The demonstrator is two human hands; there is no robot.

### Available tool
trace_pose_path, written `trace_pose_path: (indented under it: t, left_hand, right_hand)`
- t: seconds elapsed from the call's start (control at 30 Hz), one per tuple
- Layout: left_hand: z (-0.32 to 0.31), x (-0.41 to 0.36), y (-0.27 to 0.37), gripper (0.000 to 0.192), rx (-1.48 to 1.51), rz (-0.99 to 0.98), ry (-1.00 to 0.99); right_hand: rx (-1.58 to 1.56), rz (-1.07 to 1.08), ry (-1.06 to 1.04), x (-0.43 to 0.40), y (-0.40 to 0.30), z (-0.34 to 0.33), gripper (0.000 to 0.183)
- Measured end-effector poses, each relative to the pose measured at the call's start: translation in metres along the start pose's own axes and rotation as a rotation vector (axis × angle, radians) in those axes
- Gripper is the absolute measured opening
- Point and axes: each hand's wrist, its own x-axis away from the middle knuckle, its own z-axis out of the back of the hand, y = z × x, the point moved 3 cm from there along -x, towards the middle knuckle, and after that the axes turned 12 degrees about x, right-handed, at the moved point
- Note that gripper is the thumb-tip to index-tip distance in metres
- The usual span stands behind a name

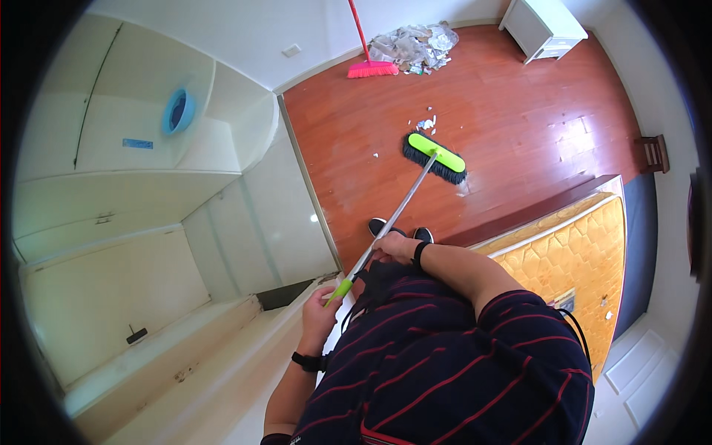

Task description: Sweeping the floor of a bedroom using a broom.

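Note:
A dust mop with a lime-green head (436, 153) and dark fringe rests flat on the wooden floor. Its metal pole (407, 198) slants back toward my body. My right hand (392, 246) is wrapped around the pole, in front of my waist and above my shoes. Lower down, the fingers of my left hand (321, 312) hold the green grip (339, 290) at the pole's end. Small white scraps of debris (427, 123) lie just beyond the mop head, and a whitish smear shows beside its right end.
A pink broom (372, 69) leans by a heap of plastic and paper rubbish (414, 45) at the wall. A white cabinet (544, 28) stands far right. A bed with a yellow mattress (573, 239) is close on my right. Left is a pale wardrobe (211, 200) holding a blue basin (167, 119).

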Motion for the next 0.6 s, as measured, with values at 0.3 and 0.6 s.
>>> trace_pose_path:
  t: [0.3, 0.6]
  left_hand:
    - [-0.02, -0.089, 0.032, 0.039, 0.064, -0.067, -0.201]
    - [-0.057, -0.122, 0.124, 0.038, 0.26, 0.104, -0.238]
  right_hand:
    - [0.006, -0.02, 0.153, -0.031, -0.069, 0.05, 0.015]
    - [-0.026, -0.054, 0.179, -0.027, -0.138, 0.111, 0.014]
